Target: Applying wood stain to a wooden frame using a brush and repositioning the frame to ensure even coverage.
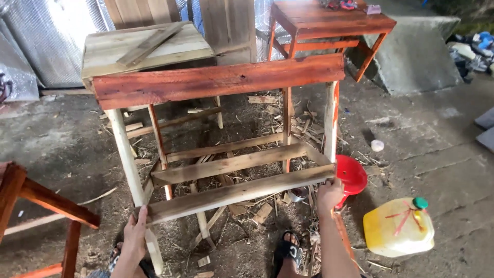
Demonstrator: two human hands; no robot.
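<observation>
A wooden table frame (221,82) is tilted on its side in front of me, its top board stained reddish-brown and its legs and rails still bare wood. My left hand (135,231) grips the left end of the lowest bare rail (231,193), by the left leg. My right hand (329,193) holds the right end of that same rail, where it meets the right leg. My sandalled foot (289,252) stands under the frame.
An unstained wooden table (149,46) stands behind the frame, a stained one (329,23) at the back right, another stained frame (46,206) at the left edge. A red bowl (352,175) and a yellow jug (399,226) sit right. Wood scraps litter the ground.
</observation>
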